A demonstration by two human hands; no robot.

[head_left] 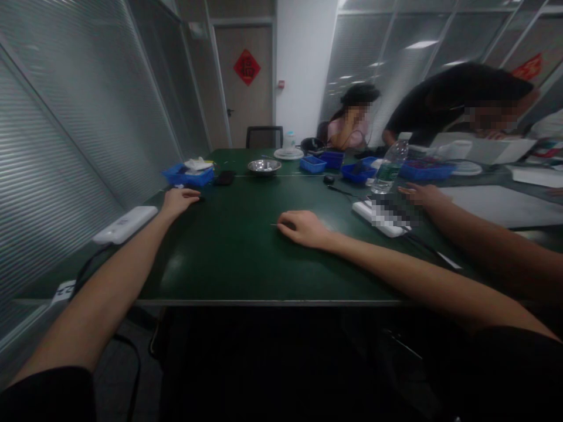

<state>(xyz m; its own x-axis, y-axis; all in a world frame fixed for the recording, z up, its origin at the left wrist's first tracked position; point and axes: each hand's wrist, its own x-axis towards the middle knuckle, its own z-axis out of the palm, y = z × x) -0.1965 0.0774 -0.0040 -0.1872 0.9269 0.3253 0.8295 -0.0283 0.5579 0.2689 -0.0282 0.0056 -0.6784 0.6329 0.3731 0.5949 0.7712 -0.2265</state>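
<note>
Both bare hands are out over the dark green table, well apart from each other. The right hand rests low near the middle of the tabletop, its thumb and index fingers brought together on a thin pale sliver, which pokes out to the left of the tips; it is too small for me to say what it is. The left hand reaches in at the left side, just in front of a blue tray with white crumpled stuff in it, and its fingertips lie at a small dark thing; whether they grip it or merely touch it, I cannot tell. A white power strip lies beside the left forearm, and a dark flat slab sits to the right of the tray. Farther back stands a shiny metal bowl with something pale inside. Over to the right, a second power strip, partly blurred out, lies near a clear plastic bottle that stands upright, and a co-worker's hand comes in close beside the bottle. Behind these, more blue trays are grouped, while a person in pink sits beyond the table and another in black bends over its right side
</note>
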